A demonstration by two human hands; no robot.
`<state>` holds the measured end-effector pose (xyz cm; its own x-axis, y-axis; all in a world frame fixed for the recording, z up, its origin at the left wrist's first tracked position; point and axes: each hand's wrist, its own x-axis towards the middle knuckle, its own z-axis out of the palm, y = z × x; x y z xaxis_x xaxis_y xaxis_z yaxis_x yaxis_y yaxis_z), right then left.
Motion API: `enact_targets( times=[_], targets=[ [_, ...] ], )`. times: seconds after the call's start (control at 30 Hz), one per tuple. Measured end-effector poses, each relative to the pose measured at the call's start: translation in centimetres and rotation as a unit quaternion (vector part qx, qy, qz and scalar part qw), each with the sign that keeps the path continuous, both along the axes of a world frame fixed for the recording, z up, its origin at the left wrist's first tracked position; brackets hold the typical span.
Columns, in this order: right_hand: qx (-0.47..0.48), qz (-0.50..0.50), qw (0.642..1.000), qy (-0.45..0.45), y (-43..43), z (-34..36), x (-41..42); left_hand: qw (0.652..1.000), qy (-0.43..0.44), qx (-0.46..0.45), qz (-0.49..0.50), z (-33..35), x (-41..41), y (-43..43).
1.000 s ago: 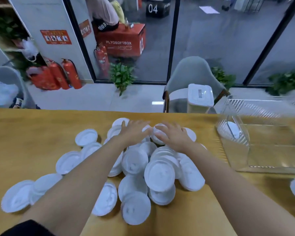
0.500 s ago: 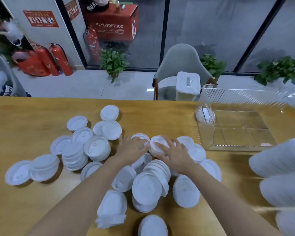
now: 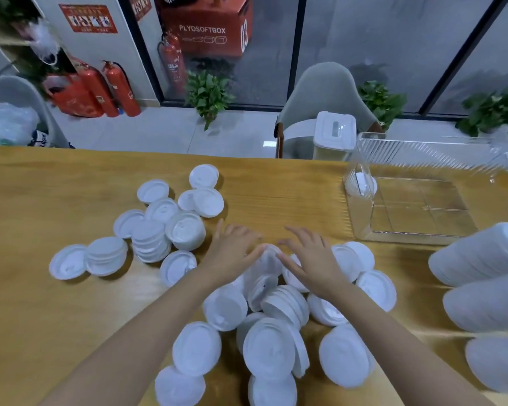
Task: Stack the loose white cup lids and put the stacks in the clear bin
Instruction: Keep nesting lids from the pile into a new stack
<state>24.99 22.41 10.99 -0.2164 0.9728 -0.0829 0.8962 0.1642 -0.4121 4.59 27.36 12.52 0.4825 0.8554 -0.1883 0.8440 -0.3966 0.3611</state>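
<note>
White cup lids (image 3: 270, 347) are lying in a loose heap mid wooden table (image 3: 41, 317), some flat and some tipping on edge. Short stacks (image 3: 151, 243) are sitting left of the heap. Left hand (image 3: 232, 250) and right hand (image 3: 308, 256) are resting palm-down on the heap's far side, fingers straight and spread, thumbs meeting over one lid (image 3: 269, 254). Clear bin (image 3: 428, 159) is standing far right. One white disc (image 3: 362, 183) is showing at its left wall; can't tell whether inside or behind. Taller blurred lid stacks (image 3: 481, 259) are crowding the right edge.
</note>
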Motion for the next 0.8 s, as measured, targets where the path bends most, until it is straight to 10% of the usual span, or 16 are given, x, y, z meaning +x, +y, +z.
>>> enact_targets(
  times=[0.33, 0.8],
  targets=[
    [0.006, 0.061, 0.997, -0.049, 14.2, 0.2, -14.4, 0.983, 0.0, 0.084, 0.163, -1.2, -15.1, 8.2],
    [-0.101, 0.012, 0.993, -0.062, 24.7, -3.8, -20.8, 0.985, 0.035, -0.038, 0.167, -6.6, -19.1, 15.9]
  ],
)
